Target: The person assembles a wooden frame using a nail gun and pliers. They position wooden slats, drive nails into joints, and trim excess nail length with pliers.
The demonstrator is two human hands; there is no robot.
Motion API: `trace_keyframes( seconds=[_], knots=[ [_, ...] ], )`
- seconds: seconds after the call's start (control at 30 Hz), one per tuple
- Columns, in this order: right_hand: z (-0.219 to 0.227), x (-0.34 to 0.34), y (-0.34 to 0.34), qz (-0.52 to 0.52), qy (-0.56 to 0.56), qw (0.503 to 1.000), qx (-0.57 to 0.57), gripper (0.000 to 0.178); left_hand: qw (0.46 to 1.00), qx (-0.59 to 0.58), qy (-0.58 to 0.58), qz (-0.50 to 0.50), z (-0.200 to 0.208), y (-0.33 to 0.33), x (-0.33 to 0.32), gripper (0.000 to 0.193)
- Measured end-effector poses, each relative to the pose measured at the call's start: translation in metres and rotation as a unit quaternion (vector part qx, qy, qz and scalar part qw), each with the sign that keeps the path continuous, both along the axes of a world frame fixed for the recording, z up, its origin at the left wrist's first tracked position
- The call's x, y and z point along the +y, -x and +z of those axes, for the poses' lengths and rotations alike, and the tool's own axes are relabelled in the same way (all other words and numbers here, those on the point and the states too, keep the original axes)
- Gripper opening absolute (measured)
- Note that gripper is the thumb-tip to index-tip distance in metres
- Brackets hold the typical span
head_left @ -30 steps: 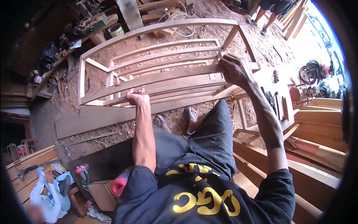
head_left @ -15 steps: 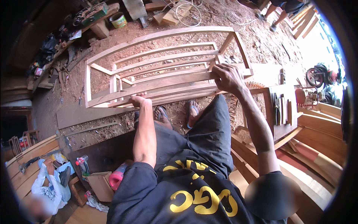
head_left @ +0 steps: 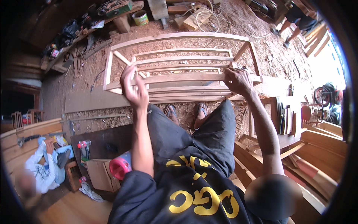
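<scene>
The hands are both at the near upper rail of a slatted wooden frame [head_left: 186,77], which stands over the sawdust-strewn floor [head_left: 279,71] in front of the person's feet. The right hand [head_left: 238,80] is curled closed round the rail near its right end, its fingertips mostly tucked out of sight. The left hand [head_left: 135,89] is blurred, its fingers part-bent in front of the rail's left portion; whether it grips the wood cannot be told, and it covers some of the bars behind. The frame's lower bars overlap, so their joints are hard to make out. A dark blurred disc [head_left: 273,196] hides the right sleeve, and the motorcycle [head_left: 326,95] at the right is partly lost in the rim.
</scene>
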State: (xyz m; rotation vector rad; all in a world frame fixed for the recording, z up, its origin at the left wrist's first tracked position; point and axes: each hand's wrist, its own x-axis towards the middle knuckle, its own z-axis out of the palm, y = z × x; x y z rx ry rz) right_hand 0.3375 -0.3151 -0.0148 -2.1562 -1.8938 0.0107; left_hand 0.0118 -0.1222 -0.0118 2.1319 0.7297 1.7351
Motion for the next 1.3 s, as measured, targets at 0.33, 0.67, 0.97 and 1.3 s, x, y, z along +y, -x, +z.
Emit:
trace_keyframes(
  seconds=[0.33,0.67,0.97,1.3],
  knots=[
    [-0.010,0.001,0.002,-0.037,-0.036,0.998,-0.030,0.009,0.850,0.481,0.215,0.023,-0.027,-0.007,0.057,0.052],
    [-0.011,-0.065,-0.006,-0.153,-0.354,0.904,0.186,0.055,0.871,0.432,0.234,-0.022,-0.024,-0.009,0.060,0.045],
    [-0.215,-0.139,-0.068,-0.370,-0.196,0.705,0.572,0.068,0.739,0.561,0.257,-0.269,0.015,-0.161,-0.026,0.054],
    [-0.258,-0.082,-0.077,-0.420,-0.069,0.797,0.429,0.029,0.775,0.595,0.053,-0.207,-0.007,-0.182,-0.052,0.049]
  ],
)
